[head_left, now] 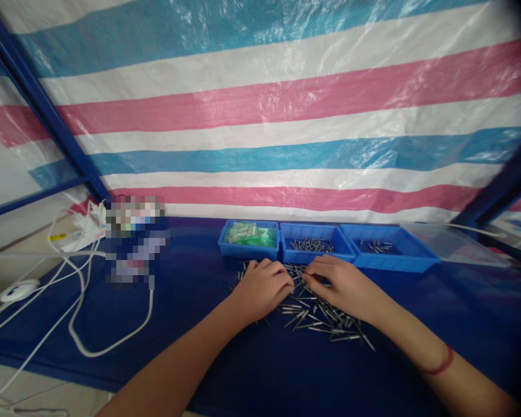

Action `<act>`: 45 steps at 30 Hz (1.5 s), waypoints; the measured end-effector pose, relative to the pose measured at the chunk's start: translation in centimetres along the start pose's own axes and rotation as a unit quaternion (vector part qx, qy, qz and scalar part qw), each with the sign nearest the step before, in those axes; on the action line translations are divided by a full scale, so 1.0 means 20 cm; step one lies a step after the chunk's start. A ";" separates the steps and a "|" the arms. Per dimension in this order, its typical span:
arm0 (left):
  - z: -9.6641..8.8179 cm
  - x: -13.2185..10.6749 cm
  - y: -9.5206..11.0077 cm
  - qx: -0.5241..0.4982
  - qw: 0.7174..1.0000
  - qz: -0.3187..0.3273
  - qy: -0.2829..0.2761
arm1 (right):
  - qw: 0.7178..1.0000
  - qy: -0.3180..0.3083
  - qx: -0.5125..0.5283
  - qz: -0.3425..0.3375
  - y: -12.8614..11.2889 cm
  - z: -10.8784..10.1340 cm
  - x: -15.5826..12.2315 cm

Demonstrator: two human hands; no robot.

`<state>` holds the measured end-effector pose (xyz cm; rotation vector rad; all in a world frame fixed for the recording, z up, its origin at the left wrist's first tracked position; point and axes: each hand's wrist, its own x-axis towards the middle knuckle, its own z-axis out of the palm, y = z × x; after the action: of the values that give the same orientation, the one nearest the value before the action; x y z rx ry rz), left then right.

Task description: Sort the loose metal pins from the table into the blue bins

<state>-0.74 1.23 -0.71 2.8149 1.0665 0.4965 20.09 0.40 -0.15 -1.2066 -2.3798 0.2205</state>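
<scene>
Two bare hands were bent over a loose heap of thin metal pins (298,318).
The left hand (263,289) curled palm-down over the heap's left part, its grip hidden; the right hand (345,284) had thumb and forefinger near each other at the heap's far side, and whether either held a pin could not be told. Most visible pins lay between the hands and on the near side of the right one, crossed at all angles on the blue tabletop (330,379). Just beyond the hands stood the left bin (248,252), the middle bin (315,256) and the right bin (395,263). Crossed pins could have snagged and lifted together; a dragging right wrist might have scattered the nearest ones, and careless knuckles might have nudged a bin.
</scene>
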 end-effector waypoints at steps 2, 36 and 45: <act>0.00 0.00 0.00 -0.025 0.999 -0.013 0.022 | 1.000 0.000 0.020 -0.002 -0.01 0.01 0.00; 0.02 0.02 0.02 -0.231 0.967 -0.076 0.068 | 0.956 0.118 0.257 0.074 -0.04 0.07 0.02; 0.01 0.02 0.01 -0.220 0.961 -0.105 0.127 | 0.978 0.111 0.175 0.029 -0.05 0.02 0.02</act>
<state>-0.21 1.40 -0.77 2.2665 1.1136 0.9571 18.99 0.16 0.04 -1.0711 -2.0122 0.4773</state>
